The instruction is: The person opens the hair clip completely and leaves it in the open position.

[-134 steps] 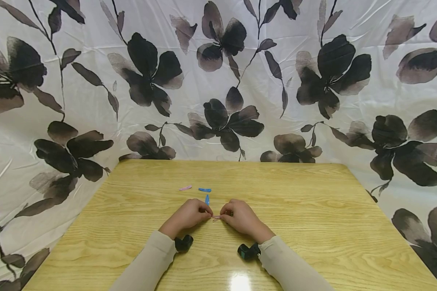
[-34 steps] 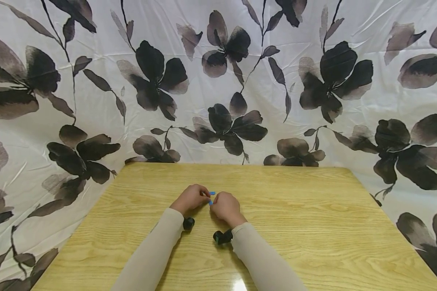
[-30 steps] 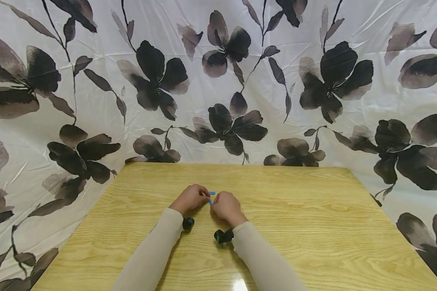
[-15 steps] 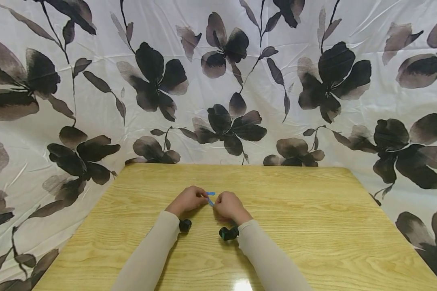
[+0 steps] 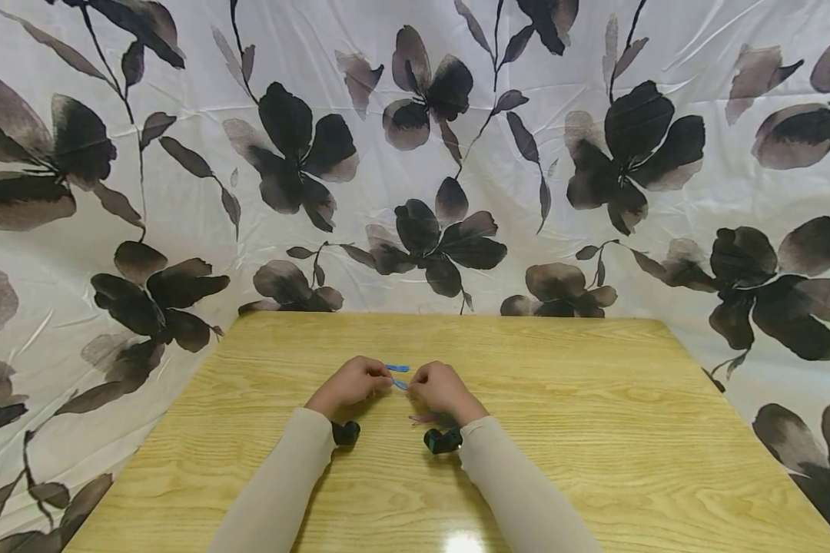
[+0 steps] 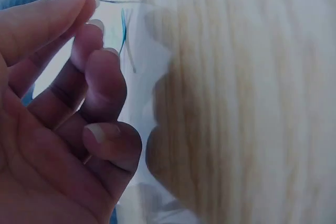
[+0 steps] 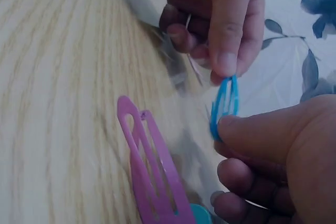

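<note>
In the head view my left hand (image 5: 356,382) and right hand (image 5: 443,385) face each other over the table. Between them is a blue snap hair clip (image 7: 227,103), each hand pinching one end with thumb and fingers. Only its middle shows in the head view. A second blue hair clip (image 5: 397,369) lies just beyond the hands. Below my right hand lies a pink hair clip (image 7: 157,174), its frame and tongue spread apart. A pale pink strip (image 7: 195,70) shows behind the left fingers in the right wrist view; its kind is unclear.
The wood-grain table (image 5: 581,430) runs out on all sides of the hands. A white cloth (image 5: 526,184) with dark flowers hangs behind it and at both sides. Small black cameras (image 5: 443,441) sit at both wrists, low over the table.
At first both hands held a pink clip nearer the body; now they hold a blue one farther off. Lately the hands have drawn slightly apart, and the pink clip shows beside the right wrist.
</note>
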`<act>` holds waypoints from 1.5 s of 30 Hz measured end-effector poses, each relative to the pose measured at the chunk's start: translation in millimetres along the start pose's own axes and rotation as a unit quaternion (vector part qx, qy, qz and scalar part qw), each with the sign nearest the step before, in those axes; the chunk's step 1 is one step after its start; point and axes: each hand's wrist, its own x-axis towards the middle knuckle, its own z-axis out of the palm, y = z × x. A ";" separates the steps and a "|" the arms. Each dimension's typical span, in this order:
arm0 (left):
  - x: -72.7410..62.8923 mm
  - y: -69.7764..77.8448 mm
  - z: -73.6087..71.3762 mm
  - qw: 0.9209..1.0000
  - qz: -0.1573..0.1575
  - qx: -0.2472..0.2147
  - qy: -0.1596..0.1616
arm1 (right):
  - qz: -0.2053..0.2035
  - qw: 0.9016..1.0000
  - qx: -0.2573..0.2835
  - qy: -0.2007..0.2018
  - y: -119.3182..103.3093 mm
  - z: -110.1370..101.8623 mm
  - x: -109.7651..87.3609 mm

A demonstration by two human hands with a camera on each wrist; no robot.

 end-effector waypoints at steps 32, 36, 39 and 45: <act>-11.3 21.6 23.2 0.998 0.025 -0.040 0.042 | -0.046 0.998 -0.009 0.031 15.1 -24.8 -25.6; -15.9 26.1 28.6 0.998 0.031 -0.027 0.054 | -0.044 0.998 -0.007 0.047 15.4 -25.2 -29.9; -18.8 28.1 31.8 0.997 0.027 -0.029 0.061 | -0.046 0.997 -0.002 0.057 15.5 -25.2 -32.7; -24.3 32.7 35.6 0.997 0.023 -0.031 0.072 | -0.052 0.996 0.001 0.072 16.5 -24.6 -37.8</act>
